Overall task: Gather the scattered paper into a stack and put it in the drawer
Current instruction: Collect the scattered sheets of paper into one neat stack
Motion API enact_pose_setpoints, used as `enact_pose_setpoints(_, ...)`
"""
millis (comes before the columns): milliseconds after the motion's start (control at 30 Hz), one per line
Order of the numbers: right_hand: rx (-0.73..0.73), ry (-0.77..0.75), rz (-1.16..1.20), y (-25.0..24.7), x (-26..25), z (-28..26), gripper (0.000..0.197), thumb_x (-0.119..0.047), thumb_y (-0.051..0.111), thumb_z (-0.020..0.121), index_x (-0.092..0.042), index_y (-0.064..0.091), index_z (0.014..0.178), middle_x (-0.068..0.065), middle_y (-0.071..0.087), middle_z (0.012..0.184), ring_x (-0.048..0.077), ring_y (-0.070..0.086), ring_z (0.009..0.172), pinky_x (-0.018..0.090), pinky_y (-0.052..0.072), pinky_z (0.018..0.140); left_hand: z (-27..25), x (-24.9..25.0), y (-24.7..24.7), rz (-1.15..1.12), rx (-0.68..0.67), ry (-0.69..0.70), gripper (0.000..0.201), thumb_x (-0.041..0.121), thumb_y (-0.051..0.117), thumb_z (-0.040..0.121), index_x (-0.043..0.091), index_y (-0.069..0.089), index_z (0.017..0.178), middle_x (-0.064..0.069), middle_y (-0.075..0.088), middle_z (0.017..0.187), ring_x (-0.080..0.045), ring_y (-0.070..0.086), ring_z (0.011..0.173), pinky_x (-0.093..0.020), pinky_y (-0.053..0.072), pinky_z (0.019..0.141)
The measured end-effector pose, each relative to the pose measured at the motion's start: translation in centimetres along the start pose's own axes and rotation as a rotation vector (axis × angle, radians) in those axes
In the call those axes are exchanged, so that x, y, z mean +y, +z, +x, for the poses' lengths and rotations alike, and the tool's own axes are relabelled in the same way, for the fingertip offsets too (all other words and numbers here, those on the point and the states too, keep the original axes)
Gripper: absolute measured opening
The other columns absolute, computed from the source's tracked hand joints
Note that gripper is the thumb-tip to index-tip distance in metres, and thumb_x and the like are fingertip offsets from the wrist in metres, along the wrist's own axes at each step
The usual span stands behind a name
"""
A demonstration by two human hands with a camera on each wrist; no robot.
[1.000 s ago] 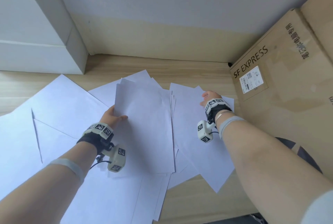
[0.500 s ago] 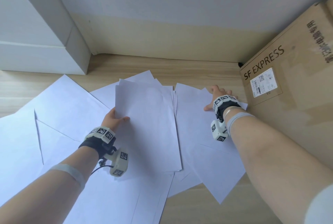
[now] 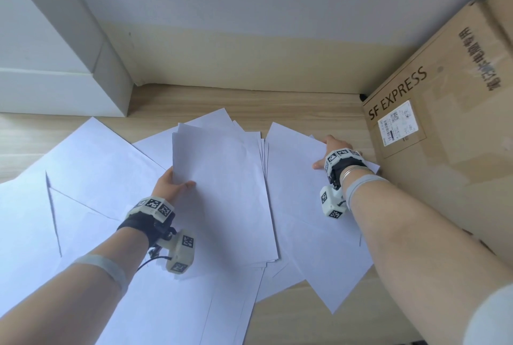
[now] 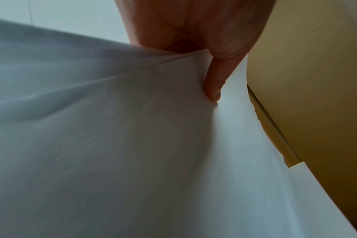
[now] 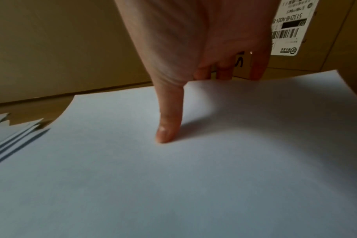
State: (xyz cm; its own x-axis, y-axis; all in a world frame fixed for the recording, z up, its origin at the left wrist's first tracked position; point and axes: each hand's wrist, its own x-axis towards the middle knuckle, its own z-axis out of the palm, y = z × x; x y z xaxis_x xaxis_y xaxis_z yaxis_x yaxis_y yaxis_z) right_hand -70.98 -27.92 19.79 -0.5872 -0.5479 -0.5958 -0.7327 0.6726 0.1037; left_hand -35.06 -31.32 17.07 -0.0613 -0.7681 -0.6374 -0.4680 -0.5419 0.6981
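Observation:
White paper sheets lie scattered over the wooden floor (image 3: 319, 108). My left hand (image 3: 173, 186) grips the left edge of a partly gathered stack (image 3: 222, 192), thumb on top and fingers under it; the left wrist view shows the thumb (image 4: 214, 83) pressing the stack (image 4: 132, 145). My right hand (image 3: 329, 150) pinches the far right corner of a loose sheet (image 3: 294, 167) beside the stack. In the right wrist view its thumb (image 5: 167, 125) lies on top of that sheet (image 5: 173, 177) with the fingers beneath the lifted edge.
A large SF EXPRESS cardboard box (image 3: 444, 136) stands close on the right, against the loose sheet's corner. A white cabinet (image 3: 55, 53) stands at the far left by the wall. More sheets (image 3: 83, 178) spread left and toward me.
My right hand has slid to the right along the loose sheet to its far corner by the box and taken hold of it. The left hand keeps its grip on the stack.

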Motion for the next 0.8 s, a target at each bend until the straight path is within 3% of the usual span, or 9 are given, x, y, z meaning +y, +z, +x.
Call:
enact_pose_setpoints(100, -0.021, 0.017, -0.063, -1.2, 0.0, -0.8, 0.059, -0.034, 0.071, 0.079, -0.010, 0.051, 0.129, 0.010, 0.057, 0.130, 0.031, 0.051, 0.123, 0.046, 0.038, 0.107, -0.3, 0.0, -0.2, -0.009, -0.005, 0.001, 0.040, 0.004, 0.061, 0.084, 0.011, 0.054, 0.123, -0.011, 0.062, 0.106, -0.032, 0.060, 0.098, -0.047, 0.048, 0.096)
enact_pose_setpoints(200, -0.025, 0.018, -0.081, -1.7, 1.0, -2.1, 0.056, -0.029, 0.066, 0.085, -0.002, 0.051, 0.131, 0.014, 0.056, 0.133, 0.031, 0.054, 0.123, 0.037, 0.044, 0.101, -0.7, 0.1, -0.2, -0.008, -0.010, 0.006, 0.040, 0.004, 0.061, 0.084, 0.011, 0.054, 0.123, -0.013, 0.062, 0.107, -0.031, 0.059, 0.097, -0.045, 0.048, 0.094)
enact_pose_setpoints(333, -0.021, 0.024, -0.079, -1.0, 3.1, -3.8, 0.045, -0.027, 0.066, 0.085, -0.002, 0.058, 0.122, 0.015, 0.062, 0.125, 0.031, 0.061, 0.113, 0.036, 0.048, 0.091, -1.5, 0.1, -0.2, -0.025, -0.015, 0.006, 0.038, 0.006, 0.059, 0.085, 0.013, 0.054, 0.122, -0.011, 0.062, 0.104, -0.031, 0.059, 0.094, -0.039, 0.047, 0.088)
enact_pose_setpoints(467, -0.065, 0.095, -0.117, 0.7, 4.5, -5.7, 0.045, -0.034, 0.063, 0.086, -0.008, 0.058, 0.122, 0.012, 0.061, 0.127, 0.030, 0.059, 0.115, 0.035, 0.046, 0.089, -2.3, -0.6, -0.3, -0.024, -0.020, -0.001, 0.037, 0.008, 0.060, 0.084, 0.015, 0.054, 0.120, -0.012, 0.064, 0.106, -0.034, 0.061, 0.098, -0.046, 0.049, 0.094)
enact_pose_setpoints(600, -0.035, 0.151, -0.039, 3.5, 5.6, -6.1, 0.061, -0.039, 0.068, 0.080, -0.008, 0.047, 0.129, 0.011, 0.047, 0.135, 0.031, 0.051, 0.122, 0.035, 0.046, 0.090, -2.9, -1.3, -0.3, -0.025, -0.041, 0.012, 0.030, 0.006, 0.059, 0.085, 0.018, 0.054, 0.112, -0.013, 0.063, 0.103, -0.033, 0.059, 0.093, -0.043, 0.048, 0.090)
enact_pose_setpoints(800, -0.063, 0.166, 0.063, 5.9, 6.4, -5.9, 0.082, -0.043, 0.074, 0.075, -0.010, 0.036, 0.140, 0.010, 0.015, 0.150, 0.032, 0.041, 0.131, 0.039, 0.041, 0.104, -3.3, -2.3, -0.3, -0.020, -0.048, 0.005, 0.033, 0.004, 0.060, 0.085, 0.014, 0.054, 0.115, -0.013, 0.062, 0.103, -0.033, 0.059, 0.093, -0.049, 0.048, 0.095)
